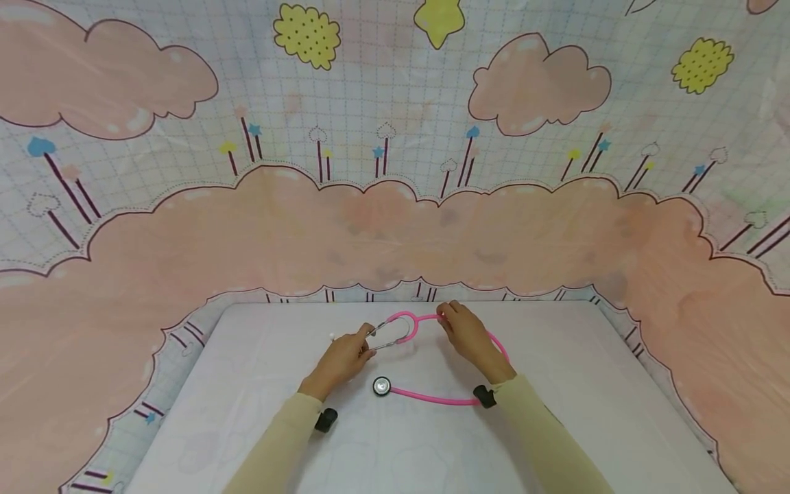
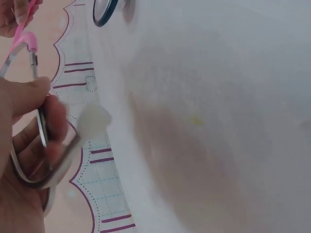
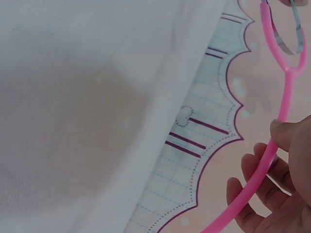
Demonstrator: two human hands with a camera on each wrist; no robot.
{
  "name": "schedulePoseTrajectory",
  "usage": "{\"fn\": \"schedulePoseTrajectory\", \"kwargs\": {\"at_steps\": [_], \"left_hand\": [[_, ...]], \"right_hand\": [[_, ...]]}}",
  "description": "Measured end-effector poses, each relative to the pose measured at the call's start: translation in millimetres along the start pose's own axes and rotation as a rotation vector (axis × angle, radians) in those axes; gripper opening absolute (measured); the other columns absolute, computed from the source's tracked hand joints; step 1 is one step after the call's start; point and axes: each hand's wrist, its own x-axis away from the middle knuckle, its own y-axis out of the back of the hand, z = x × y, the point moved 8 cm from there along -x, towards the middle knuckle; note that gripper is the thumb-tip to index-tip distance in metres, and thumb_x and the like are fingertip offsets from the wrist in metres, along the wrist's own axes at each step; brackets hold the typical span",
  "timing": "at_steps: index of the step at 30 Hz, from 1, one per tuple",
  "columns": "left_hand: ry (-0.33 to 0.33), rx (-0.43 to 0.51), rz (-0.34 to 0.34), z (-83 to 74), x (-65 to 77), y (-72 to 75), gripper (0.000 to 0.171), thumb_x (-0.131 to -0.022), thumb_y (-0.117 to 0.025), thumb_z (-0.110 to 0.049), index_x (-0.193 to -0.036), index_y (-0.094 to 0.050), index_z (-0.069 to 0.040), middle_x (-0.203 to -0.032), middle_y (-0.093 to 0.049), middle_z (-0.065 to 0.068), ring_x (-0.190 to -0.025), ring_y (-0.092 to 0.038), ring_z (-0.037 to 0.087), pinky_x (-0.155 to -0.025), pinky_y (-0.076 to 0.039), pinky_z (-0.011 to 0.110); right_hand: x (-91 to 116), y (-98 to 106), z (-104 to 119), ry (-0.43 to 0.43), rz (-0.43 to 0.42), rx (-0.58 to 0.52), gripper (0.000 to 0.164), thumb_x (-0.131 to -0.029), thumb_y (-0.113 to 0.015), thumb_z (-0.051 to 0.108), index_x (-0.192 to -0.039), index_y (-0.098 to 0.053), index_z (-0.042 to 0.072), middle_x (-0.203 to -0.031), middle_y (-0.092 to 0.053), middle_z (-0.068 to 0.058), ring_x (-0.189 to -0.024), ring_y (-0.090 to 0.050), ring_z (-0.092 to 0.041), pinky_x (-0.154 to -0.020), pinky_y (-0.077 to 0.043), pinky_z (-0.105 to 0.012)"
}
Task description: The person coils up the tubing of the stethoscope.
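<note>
A stethoscope with pink tubing [image 1: 432,398] is stretched between the two hands. The left hand [image 1: 345,353] grips its metal ear tubes [image 1: 387,344], and the left wrist view shows the fingers curled around them, with a pale earpiece [image 2: 95,120] sticking out past the fingertips. Below the pink Y-fork [image 3: 290,69], the right hand [image 1: 467,336] pinches the tubing between thumb and fingers. From there the tube loops behind the right wrist and comes back toward the middle. Its round chest piece [image 1: 382,386], silver with a dark rim, lies on the white table between the forearms.
The white table [image 1: 247,405] ends at a far edge just beyond the hands. Behind and around it hangs a cloth [image 1: 395,233] printed with clouds and stars. Each wrist carries a black strap mount [image 1: 326,420], and both sleeves are light beige.
</note>
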Motion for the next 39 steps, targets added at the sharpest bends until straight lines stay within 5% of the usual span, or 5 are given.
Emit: {"fn": "schedulePoseTrajectory", "kwargs": {"at_steps": [8,22,31,39], "left_hand": [[-0.043,-0.025,-0.084,-6.5,10.4,12.4,0.056,-0.092,-0.069,-0.032,-0.143,-0.047,-0.019,-0.075,-0.06,-0.008,-0.063,-0.047,0.006,-0.063,-0.043,0.026],[-0.032,-0.023,-0.177,-1.0,23.5,40.0,0.051,-0.087,-0.074,-0.035,-0.131,-0.056,-0.017,-0.072,-0.061,-0.007,-0.058,-0.045,0.004,-0.058,-0.04,0.021],[-0.057,0.0,-0.189,-6.0,28.8,43.1,0.049,-0.087,-0.075,-0.034,-0.129,-0.058,-0.013,-0.069,-0.059,-0.008,-0.055,-0.043,0.003,-0.055,-0.038,0.019],[-0.083,-0.028,-0.194,-10.8,29.7,44.0,0.051,-0.086,-0.075,-0.039,-0.127,-0.059,-0.014,-0.065,-0.055,-0.01,-0.054,-0.042,0.002,-0.055,-0.038,0.018]], "right_hand": [[9.7,12.3,2.7,0.006,-0.028,-0.024,0.014,-0.094,-0.067,0.019,-0.105,-0.063,0.011,-0.093,-0.063,-0.004,-0.08,-0.06,-0.02,-0.074,-0.054,-0.036],[27.3,21.7,-19.6,-0.11,0.011,-0.054,0.019,-0.097,-0.062,0.023,-0.113,-0.064,0.012,-0.089,-0.066,-0.002,-0.07,-0.054,-0.014,-0.066,-0.048,-0.031],[31.7,39.7,-13.4,0.019,-0.192,-0.084,0.014,-0.095,-0.064,0.011,-0.108,-0.062,0.006,-0.095,-0.063,-0.007,-0.084,-0.058,-0.02,-0.075,-0.052,-0.038],[32.6,67.0,-1.1,0.146,-0.401,-0.112,0.013,-0.093,-0.066,0.006,-0.106,-0.064,0.004,-0.091,-0.059,-0.007,-0.077,-0.052,-0.015,-0.066,-0.047,-0.032]]}}
